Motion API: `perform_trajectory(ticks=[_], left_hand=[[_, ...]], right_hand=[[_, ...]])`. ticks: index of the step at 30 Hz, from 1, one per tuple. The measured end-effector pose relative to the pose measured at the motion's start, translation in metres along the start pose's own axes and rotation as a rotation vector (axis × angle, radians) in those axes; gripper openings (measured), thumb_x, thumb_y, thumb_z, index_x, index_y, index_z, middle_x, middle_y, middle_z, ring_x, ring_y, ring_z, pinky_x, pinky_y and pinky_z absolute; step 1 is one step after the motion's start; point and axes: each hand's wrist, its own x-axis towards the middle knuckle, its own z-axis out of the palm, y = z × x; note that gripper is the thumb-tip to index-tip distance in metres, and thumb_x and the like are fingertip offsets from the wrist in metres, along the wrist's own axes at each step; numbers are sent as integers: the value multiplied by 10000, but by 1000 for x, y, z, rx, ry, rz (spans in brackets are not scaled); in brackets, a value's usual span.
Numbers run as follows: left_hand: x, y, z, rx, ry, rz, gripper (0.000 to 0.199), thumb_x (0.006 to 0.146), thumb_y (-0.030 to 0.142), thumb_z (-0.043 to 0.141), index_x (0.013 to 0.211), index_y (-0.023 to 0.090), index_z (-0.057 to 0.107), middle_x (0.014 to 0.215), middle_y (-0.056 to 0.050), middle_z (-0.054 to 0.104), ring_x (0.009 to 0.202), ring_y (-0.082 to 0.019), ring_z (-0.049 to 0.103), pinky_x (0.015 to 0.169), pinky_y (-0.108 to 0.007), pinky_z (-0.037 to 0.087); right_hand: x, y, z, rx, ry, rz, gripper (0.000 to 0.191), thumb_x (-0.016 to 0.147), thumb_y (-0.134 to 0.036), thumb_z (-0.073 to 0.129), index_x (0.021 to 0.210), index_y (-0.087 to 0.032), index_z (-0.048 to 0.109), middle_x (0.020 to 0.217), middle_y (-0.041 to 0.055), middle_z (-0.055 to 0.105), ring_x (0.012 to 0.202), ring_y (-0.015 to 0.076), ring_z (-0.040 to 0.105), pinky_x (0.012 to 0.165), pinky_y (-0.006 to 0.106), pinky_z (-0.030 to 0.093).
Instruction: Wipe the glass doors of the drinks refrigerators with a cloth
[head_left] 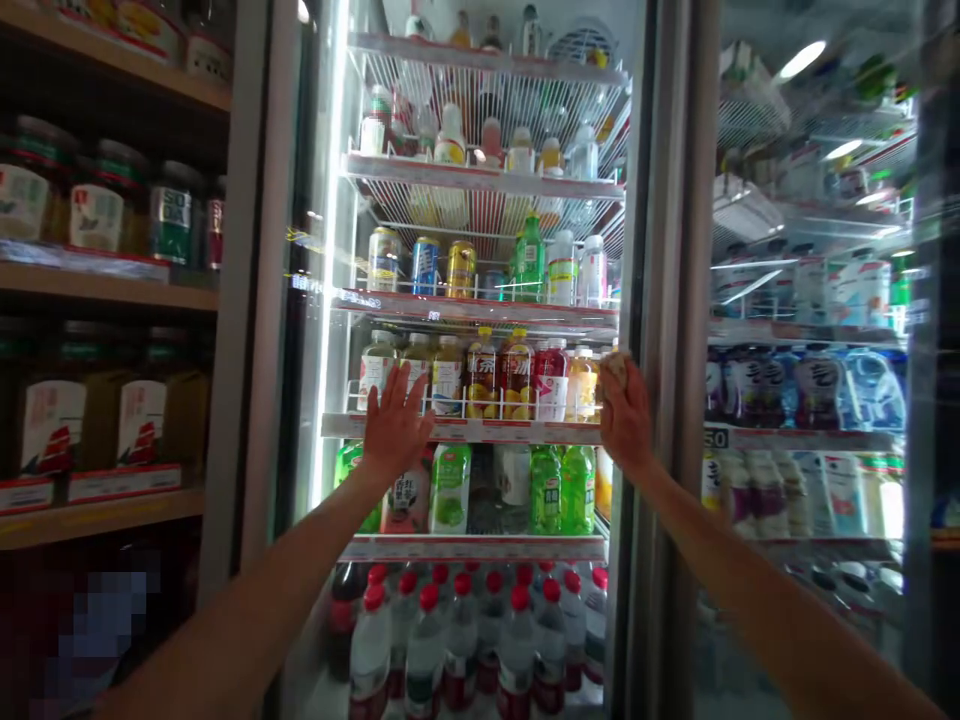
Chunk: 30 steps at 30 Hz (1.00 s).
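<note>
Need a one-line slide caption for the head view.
Left hand spread, right hand curled with contents unclear, before bottles on a lit fridge shelf.

The metal frame (679,300) looks smooth, with a dull sheen; the glass door (750,285) is glossy, streaked with reflections. Wooden shelf (112,282): matt. 2 yellow-capped bottles (517,362): clear, shiny plastic. Cans (460,268): glossy metal.

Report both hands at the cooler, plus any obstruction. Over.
Left hand spread open before pale-labelled bottles. Right hand curled around small tan item, identity unclear. Left one hides part of shelf edge.
</note>
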Motion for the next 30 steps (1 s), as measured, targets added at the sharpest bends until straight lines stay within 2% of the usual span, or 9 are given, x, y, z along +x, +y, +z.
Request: perform_trajectory(ticks=[4,8,11,14,17,19,21,24,30], left_hand=[[3,-6,-3,18,-16,26,515,872,338,360,1369,200,373,1501,-98,241,1398,-244,175,1116,-508,161],[3,-7,0,51,2,25,508,872,327,366,1356,174,396,1495,-110,254,1396,-251,181,1118,-496,171],[8,-5,0,57,28,24,506,872,323,373,1356,176,396,1493,-111,259,1395,-256,187,1117,-497,179],[21,-5,-4,56,56,5,508,871,329,376,1354,172,398,1489,-120,267,1391,-267,198,1108,-512,193],[35,-10,-9,76,71,-20,514,876,342,358,1349,146,404,1487,-142,260,1388,-285,199,1093,-536,206],[42,-15,-11,91,75,-51,531,878,359,347,1357,134,392,1485,-155,256,1386,-296,203,1081,-548,218],[46,-21,-11,104,75,-70,550,877,371,341,1373,134,366,1488,-156,247,1386,-295,203,1075,-548,230],[46,-27,-11,123,49,-69,563,871,368,357,1387,144,343,1497,-140,225,1388,-284,201,1072,-529,253],[45,-32,-19,155,21,-15,543,864,335,386,1381,171,361,1488,-127,252,1378,-282,233,1063,-534,269]], right_hand=[[-34,3,-5,1,-33,-83,628,839,-90,402,1407,-335,292,1540,11,142,1378,279,247,1068,552,344],[14,10,8,-39,73,73,601,823,-79,385,1384,-291,352,1530,27,183,1371,273,262,1061,552,351],[51,-11,22,-50,169,129,610,815,-77,380,1394,-265,341,1526,45,194,1385,279,227,1078,554,322],[54,-44,31,12,44,-134,669,804,-62,394,1422,-287,272,1528,26,188,1402,260,185,1097,523,322],[49,-51,31,59,-103,-362,684,796,-52,409,1419,-301,275,1517,25,227,1392,250,221,1091,506,345],[60,-36,31,36,-41,-268,660,802,-62,407,1408,-300,301,1518,34,228,1380,258,248,1077,524,351],[80,-21,33,2,128,-57,639,817,-81,393,1418,-271,287,1517,62,226,1375,283,252,1061,570,340],[103,-24,45,-1,261,70,651,828,-84,360,1448,-220,213,1500,92,265,1378,284,243,1073,581,316],[91,-77,61,104,-70,-352,663,821,-74,377,1444,-240,223,1470,57,346,1394,220,219,1095,479,335]])
